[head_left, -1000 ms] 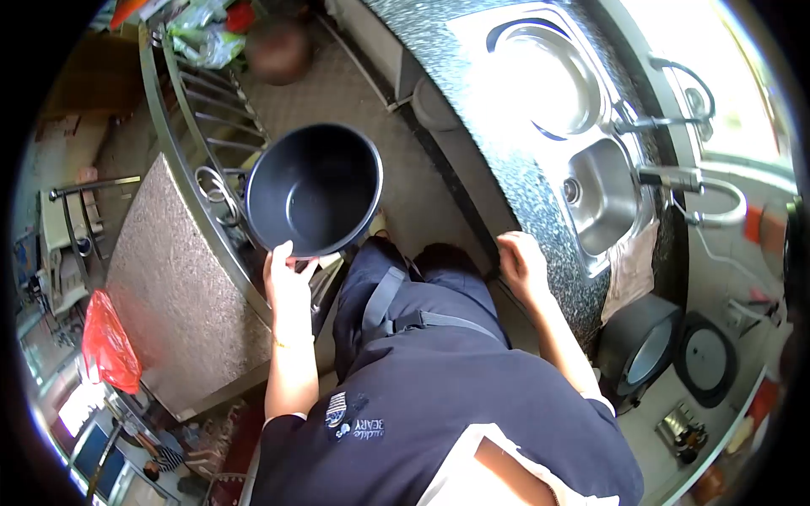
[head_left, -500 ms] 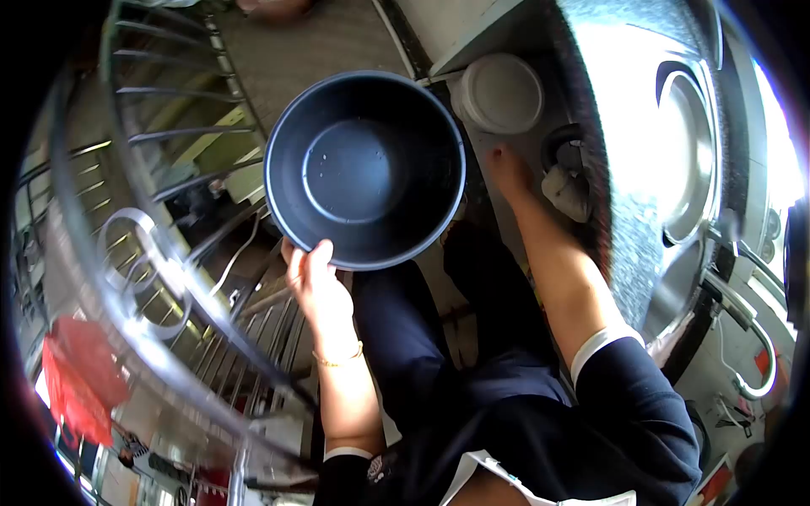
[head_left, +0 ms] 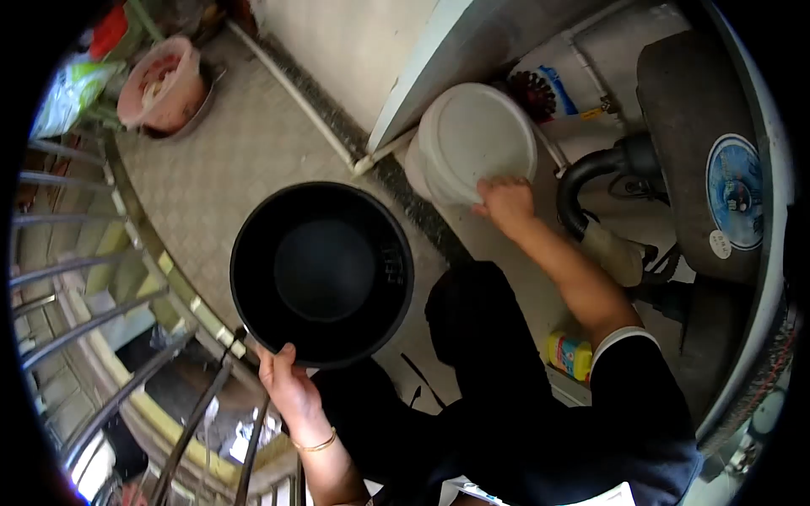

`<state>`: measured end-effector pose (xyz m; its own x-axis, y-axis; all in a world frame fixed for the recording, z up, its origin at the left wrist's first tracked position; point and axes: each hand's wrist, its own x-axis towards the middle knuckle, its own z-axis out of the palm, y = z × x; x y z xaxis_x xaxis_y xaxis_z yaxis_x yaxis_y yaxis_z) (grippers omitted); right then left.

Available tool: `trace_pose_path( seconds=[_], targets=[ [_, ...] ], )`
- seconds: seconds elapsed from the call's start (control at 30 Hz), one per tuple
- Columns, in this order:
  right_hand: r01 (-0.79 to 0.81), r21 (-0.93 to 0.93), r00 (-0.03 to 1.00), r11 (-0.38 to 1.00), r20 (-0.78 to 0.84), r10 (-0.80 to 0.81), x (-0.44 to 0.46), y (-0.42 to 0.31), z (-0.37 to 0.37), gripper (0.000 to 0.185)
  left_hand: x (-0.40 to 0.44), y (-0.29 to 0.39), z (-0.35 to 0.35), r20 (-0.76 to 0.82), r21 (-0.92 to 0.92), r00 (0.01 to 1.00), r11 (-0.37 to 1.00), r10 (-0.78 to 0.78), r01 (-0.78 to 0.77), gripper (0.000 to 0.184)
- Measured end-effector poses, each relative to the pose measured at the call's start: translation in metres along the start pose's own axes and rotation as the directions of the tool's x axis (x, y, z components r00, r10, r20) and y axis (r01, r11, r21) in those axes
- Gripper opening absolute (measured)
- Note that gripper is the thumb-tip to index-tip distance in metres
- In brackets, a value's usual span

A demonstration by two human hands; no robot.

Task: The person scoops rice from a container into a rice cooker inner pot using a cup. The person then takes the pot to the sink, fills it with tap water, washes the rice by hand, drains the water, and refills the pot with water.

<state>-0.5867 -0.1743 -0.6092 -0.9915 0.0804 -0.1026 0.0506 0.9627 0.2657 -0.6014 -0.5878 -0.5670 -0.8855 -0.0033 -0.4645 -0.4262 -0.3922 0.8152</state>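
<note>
My left hand (head_left: 289,384) grips the near rim of a black rice cooker inner pot (head_left: 325,274), thumb over the edge. The pot is tilted so that its inside faces me; level marks show on its right inner wall, and I see no contents. Under the counter at upper right stands a white bucket (head_left: 415,173) with a pale round lid (head_left: 477,139). My right hand (head_left: 508,202) is at the lid's near edge, fingers curled on it. The undersides of those fingers are hidden.
A black drain pipe (head_left: 578,190) and a dark sink underside (head_left: 688,110) are right of the bucket. A yellow bottle (head_left: 570,356) stands near my right elbow. Metal railings (head_left: 101,320) run along the left. A pink basin (head_left: 164,88) sits on the floor at upper left.
My view has dropped lower and under the counter. My right hand has moved onto the bucket lid. The pot stays in my left hand, now lower and further left in view.
</note>
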Motion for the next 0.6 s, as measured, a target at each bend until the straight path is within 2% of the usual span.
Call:
trace_pose_path(
  seconds=[0.07,0.13,0.2,0.23,0.27,0.3,0.33,0.37,0.4,0.43,0.5,0.53,0.6],
  targets=[
    [0.023,-0.008,0.998,1.0,-0.053,-0.023,0.007,0.007,0.001,0.025,0.023,-0.006,0.003,0.021,-0.048,0.993,0.992,-0.115,0.116,0.037],
    [0.211,0.135,0.977,0.968,-0.01,-0.212,0.008,0.016,0.003,0.028,0.038,-0.011,0.006,0.07,0.026,0.992,0.995,-0.102,0.101,0.035],
    [0.265,0.156,0.96,0.952,0.046,-0.275,0.013,0.023,-0.008,0.028,0.042,-0.016,0.01,0.093,0.034,0.994,0.998,-0.055,0.052,0.018],
    [0.277,0.193,0.952,0.941,0.08,-0.297,0.017,0.024,-0.018,0.028,0.039,-0.012,0.016,0.041,0.042,0.995,0.995,-0.091,0.089,0.015],
    [0.291,0.228,0.94,0.929,0.113,-0.322,0.023,0.028,-0.026,0.028,0.036,-0.015,0.017,0.053,0.089,0.999,0.996,-0.01,0.006,0.015],
    [0.293,0.258,0.953,0.921,0.006,-0.304,0.026,0.034,-0.032,0.027,0.033,-0.017,0.016,0.053,0.1,0.999,0.995,-0.012,0.006,0.016],
    [0.21,0.288,0.977,0.934,-0.02,-0.213,0.033,0.033,-0.061,0.028,0.03,-0.018,0.013,0.055,0.114,0.998,0.993,-0.015,0.009,0.016],
    [0.144,0.399,0.99,0.906,-0.054,-0.134,0.04,0.042,-0.075,0.028,0.029,-0.018,0.009,0.044,0.11,0.999,0.994,-0.019,0.014,0.016],
    [0.081,0.28,0.987,0.956,0.111,-0.116,0.049,0.044,-0.11,0.027,0.029,-0.019,0.007,0.047,0.083,0.997,0.994,-0.068,0.064,0.017],
    [0.14,0.093,0.978,0.986,0.142,-0.152,0.056,0.048,-0.129,0.029,0.03,-0.02,0.005,0.056,0.052,0.992,0.993,-0.113,0.11,0.017],
    [0.177,-0.11,0.976,0.978,0.148,-0.16,0.069,0.055,-0.154,0.029,0.031,-0.023,0.0,0.068,0.063,0.99,0.991,-0.124,0.12,0.017],
    [0.268,-0.12,0.963,0.956,0.058,-0.262,0.075,0.06,-0.162,0.026,0.031,-0.023,-0.002,0.066,0.082,0.989,0.988,-0.134,0.129,0.018],
    [0.244,-0.179,0.967,0.953,-0.022,-0.252,0.087,0.064,-0.168,0.023,0.027,-0.022,-0.002,0.053,0.089,0.992,0.99,-0.114,0.109,0.019]
  ],
)
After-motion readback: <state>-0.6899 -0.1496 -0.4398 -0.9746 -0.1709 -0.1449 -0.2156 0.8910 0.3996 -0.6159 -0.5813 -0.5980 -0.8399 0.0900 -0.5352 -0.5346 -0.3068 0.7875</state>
